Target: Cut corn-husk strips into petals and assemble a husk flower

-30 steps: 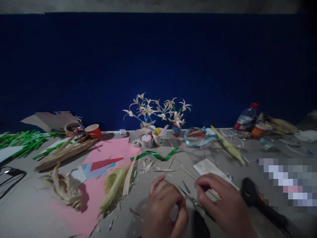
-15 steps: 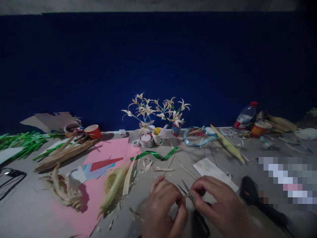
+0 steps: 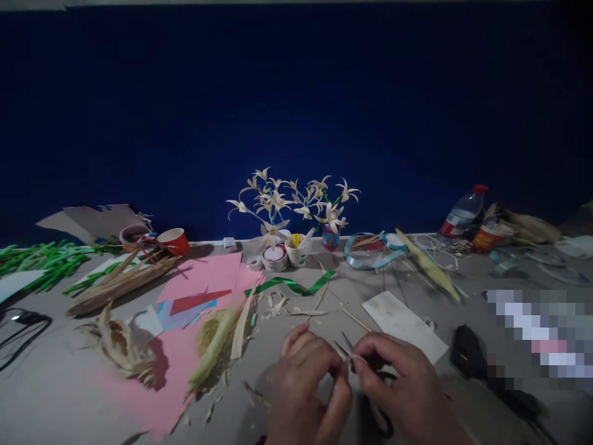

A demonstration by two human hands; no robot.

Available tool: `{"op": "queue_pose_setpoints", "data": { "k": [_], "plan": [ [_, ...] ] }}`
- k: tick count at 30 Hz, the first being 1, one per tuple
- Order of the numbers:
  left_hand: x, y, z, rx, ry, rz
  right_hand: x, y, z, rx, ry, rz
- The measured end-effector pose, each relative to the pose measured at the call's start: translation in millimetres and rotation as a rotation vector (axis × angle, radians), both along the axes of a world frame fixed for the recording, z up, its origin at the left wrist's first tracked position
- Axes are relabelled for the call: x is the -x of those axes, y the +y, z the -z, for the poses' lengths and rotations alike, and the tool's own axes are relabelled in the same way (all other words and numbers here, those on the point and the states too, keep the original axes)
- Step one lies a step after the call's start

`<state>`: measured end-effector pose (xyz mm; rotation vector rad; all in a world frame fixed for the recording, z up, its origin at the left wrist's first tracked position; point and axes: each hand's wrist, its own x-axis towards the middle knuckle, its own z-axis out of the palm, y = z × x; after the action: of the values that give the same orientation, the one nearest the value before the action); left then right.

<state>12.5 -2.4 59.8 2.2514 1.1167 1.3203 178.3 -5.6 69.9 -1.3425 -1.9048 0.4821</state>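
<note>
Cable [image 3: 31,319], black, lies at the far left of a grey tabletop [image 3: 50,402], just in front of a heap of green stems [image 3: 50,266]. Next come a long dry husk [image 3: 123,287] and, nearer the viewer, a crumpled husk [image 3: 132,358] partly over pink paper [image 3: 171,358]. A pale green husk [image 3: 208,364] rests along the paper's right-hand edge. Centre rear: pale star-shaped flowers [image 3: 273,201] stand above a twisted green ribbon [image 3: 287,284]. Centre front: the left hand [image 3: 306,383] is curled, thumb and index almost meeting; whether they grip anything cannot be told. Between the two hands sits a small pale sliver [image 3: 356,356], above scissors [image 3: 348,343] that lie with blades slightly parted. The right hand [image 3: 403,377] pinches this sliver, thumb and index closed upon it. Beyond the right hand lies white paper [image 3: 403,321]; farther back, a yellowish husk [image 3: 428,266] slants across the table. A red-capped bottle [image 3: 463,213] leans at the rear, and a black tool [image 3: 466,352], partly blurred, lies to the right of the right hand.
</note>
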Motion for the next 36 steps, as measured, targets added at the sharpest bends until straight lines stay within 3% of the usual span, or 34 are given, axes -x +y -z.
{"op": "queue_pose_setpoints", "data": {
  "k": [5, 14, 21, 24, 29, 32, 36],
  "plan": [
    [2.3, -0.6, -1.9, 0.02, -0.021, -0.03, -24.9, 3.7, 0.5, -0.051, -0.027, 0.171],
    [3.0, 2.5, -0.9, -0.004, 0.028, -0.016, 5.1, -1.6, -9.1, -0.024, -0.055, 0.024],
    [6.7, 0.1, -3.6, 0.001, -0.016, -0.062, -26.1, 5.1, -2.4, -0.063, -0.088, 0.175],
    [5.8, 1.2, -4.9, 0.018, 0.009, -0.037, -12.2, -0.5, -3.1, 0.046, -0.037, 0.075],
    [3.9, 1.0, -1.8, -0.011, 0.011, -0.019, 12.8, -0.8, -6.8, 0.023, -0.012, 0.021],
    [5.3, 0.1, 1.0, -0.021, 0.004, -0.025, 0.5, 3.2, -4.5, 0.029, -0.051, 0.012],
    [8.1, 0.1, -0.1, -0.002, -0.028, -0.06, -24.4, 5.1, 0.9, -0.012, -0.069, 0.131]
  ]
}}
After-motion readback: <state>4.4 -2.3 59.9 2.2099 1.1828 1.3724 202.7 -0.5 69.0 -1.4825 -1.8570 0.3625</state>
